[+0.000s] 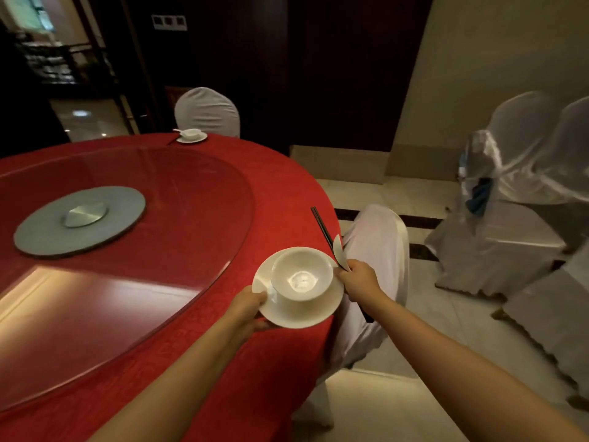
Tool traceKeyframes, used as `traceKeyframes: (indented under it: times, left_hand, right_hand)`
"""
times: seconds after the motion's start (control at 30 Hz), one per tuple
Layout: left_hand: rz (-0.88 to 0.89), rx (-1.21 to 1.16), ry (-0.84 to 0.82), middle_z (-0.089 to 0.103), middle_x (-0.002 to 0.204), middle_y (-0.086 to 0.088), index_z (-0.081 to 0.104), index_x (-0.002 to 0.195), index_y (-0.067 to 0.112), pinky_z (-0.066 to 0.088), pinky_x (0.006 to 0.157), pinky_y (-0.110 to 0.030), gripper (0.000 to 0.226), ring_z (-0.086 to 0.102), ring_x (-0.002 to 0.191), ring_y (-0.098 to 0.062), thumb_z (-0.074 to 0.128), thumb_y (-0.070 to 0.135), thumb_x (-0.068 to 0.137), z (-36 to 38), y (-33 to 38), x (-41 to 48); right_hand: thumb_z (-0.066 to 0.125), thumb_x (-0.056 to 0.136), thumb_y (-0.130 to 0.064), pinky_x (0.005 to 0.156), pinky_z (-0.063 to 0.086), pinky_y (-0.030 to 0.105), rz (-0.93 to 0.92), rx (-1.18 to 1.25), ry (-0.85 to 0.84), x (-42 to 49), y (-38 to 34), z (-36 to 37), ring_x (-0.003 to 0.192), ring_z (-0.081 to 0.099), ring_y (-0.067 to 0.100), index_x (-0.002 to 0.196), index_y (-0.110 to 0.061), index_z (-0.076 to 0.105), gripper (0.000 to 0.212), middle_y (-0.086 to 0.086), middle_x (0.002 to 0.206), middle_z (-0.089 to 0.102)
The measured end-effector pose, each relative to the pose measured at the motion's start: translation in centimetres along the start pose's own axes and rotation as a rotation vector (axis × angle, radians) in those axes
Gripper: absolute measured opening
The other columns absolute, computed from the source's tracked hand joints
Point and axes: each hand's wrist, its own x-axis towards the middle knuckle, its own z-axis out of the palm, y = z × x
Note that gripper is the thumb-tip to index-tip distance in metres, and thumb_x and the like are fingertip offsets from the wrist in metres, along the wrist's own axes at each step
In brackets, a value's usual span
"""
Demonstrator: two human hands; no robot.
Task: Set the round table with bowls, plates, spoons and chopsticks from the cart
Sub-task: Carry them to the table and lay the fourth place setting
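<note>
My left hand (250,309) grips the near-left rim of a white plate (306,309) with a white bowl (301,272) standing on it, held over the right edge of the round table (197,314) with its red cloth. My right hand (358,279) holds dark chopsticks (322,226) and a white spoon (338,254) together, just right of the plate. At the table's far edge lies a set place: a plate with bowl and spoon (192,135).
A glass turntable (178,199) with a grey centre disc (79,220) covers the table's middle. White-covered chairs stand at the far side (207,111), right beside my hands (379,250), and stacked at the right wall (516,193). Tiled floor lies to the right.
</note>
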Motion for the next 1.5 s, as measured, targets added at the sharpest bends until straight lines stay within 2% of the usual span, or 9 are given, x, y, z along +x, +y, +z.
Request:
traceKeyframes:
  times: [0.13,0.33,0.47,0.57,0.73,0.9,1.0,1.27,1.5]
  left_hand:
    - [0.016,-0.097,0.114,0.058,0.109,-0.012,0.049,0.116,0.016,0.054,0.056,-0.041,0.025,0.059,0.093,-0.027,0.039,0.006,0.096,3.1,0.1,4.1]
    - [0.03,-0.117,0.33,0.061,0.08,0.001,0.053,0.112,0.02,0.036,0.044,-0.021,0.023,0.053,0.065,-0.015,0.042,0.011,0.095,7.1,0.0,7.9]
    - [0.025,-0.225,0.441,0.063,0.084,0.0,0.054,0.104,0.019,0.048,0.058,-0.03,0.018,0.059,0.074,-0.017,0.045,0.007,0.094,8.4,-0.2,10.2]
    - [0.009,-0.253,0.55,0.062,0.097,-0.006,0.053,0.112,0.016,0.05,0.059,-0.032,0.021,0.06,0.086,-0.023,0.046,0.006,0.094,8.7,-0.5,12.3]
    - [-0.063,-0.256,0.705,0.059,0.105,-0.01,0.05,0.123,0.009,0.051,0.084,-0.047,0.03,0.058,0.095,-0.027,0.047,0.007,0.093,9.3,-1.8,15.9]
    - [-0.123,-0.33,0.824,0.058,0.104,-0.009,0.05,0.125,0.007,0.05,0.061,-0.031,0.031,0.056,0.093,-0.024,0.047,0.006,0.094,10.2,-2.4,18.3]
    - [-0.144,-0.35,0.896,0.059,0.106,-0.01,0.051,0.124,0.006,0.05,0.059,-0.031,0.031,0.057,0.092,-0.024,0.048,0.006,0.093,11.3,-2.8,19.2]
    - [-0.138,-0.238,1.156,0.063,0.115,-0.014,0.052,0.124,0.01,0.052,0.089,-0.049,0.038,0.06,0.103,-0.031,0.05,0.004,0.087,14.5,-2.7,20.8]
    - [-0.241,0.042,1.291,0.054,0.115,-0.021,0.06,0.123,0.014,0.046,0.081,-0.031,0.045,0.056,0.089,-0.029,0.044,0.002,0.082,16.1,-2.7,21.4]
  right_hand:
    - [0.049,0.087,-0.014,0.05,0.032,0.028,-0.073,-0.073,-0.114,7.1,0.3,-1.2,0.057,0.039,0.02,0.063,-0.009,0.041,0.025,0.004,0.062,0.043]
    - [0.051,0.088,-0.013,0.049,0.03,0.028,-0.184,-0.205,-0.298,16.2,0.0,-1.6,0.052,0.038,0.016,0.056,-0.015,0.04,0.034,0.001,0.057,0.043]
    - [0.051,0.087,-0.011,0.046,0.031,0.026,-0.208,-0.241,-0.419,20.6,0.2,0.1,0.058,0.042,0.022,0.07,-0.006,0.053,0.018,0.005,0.064,0.048]
    - [0.05,0.087,-0.011,0.046,0.03,0.026,-0.233,-0.28,-0.507,23.7,0.4,2.0,0.055,0.04,0.019,0.07,-0.007,0.053,0.018,0.003,0.062,0.047]
    - [0.049,0.09,-0.013,0.042,0.031,0.026,-0.242,-0.367,-0.703,28.7,1.0,5.6,0.049,0.04,0.016,0.078,-0.005,0.051,0.014,0.002,0.062,0.046]
    - [0.047,0.093,-0.017,0.046,0.032,0.026,-0.315,-0.452,-0.853,31.9,1.5,8.6,0.066,0.048,0.023,0.076,-0.01,0.048,0.018,0.005,0.076,0.052]
    - [0.046,0.094,-0.021,0.045,0.034,0.026,-0.331,-0.495,-0.938,33.5,1.8,9.7,0.059,0.046,0.02,0.081,-0.007,0.047,0.018,0.01,0.08,0.053]
    - [0.046,0.091,-0.016,0.04,0.035,0.026,-0.403,-0.532,-1.086,36.5,3.0,10.6,0.049,0.044,0.018,0.068,-0.016,0.038,0.025,0.004,0.066,0.046]
    - [0.046,0.089,-0.012,0.05,0.038,0.028,-0.548,-0.551,-1.078,37.1,3.4,10.6,0.057,0.045,0.018,0.066,-0.016,0.038,0.025,0.003,0.07,0.048]
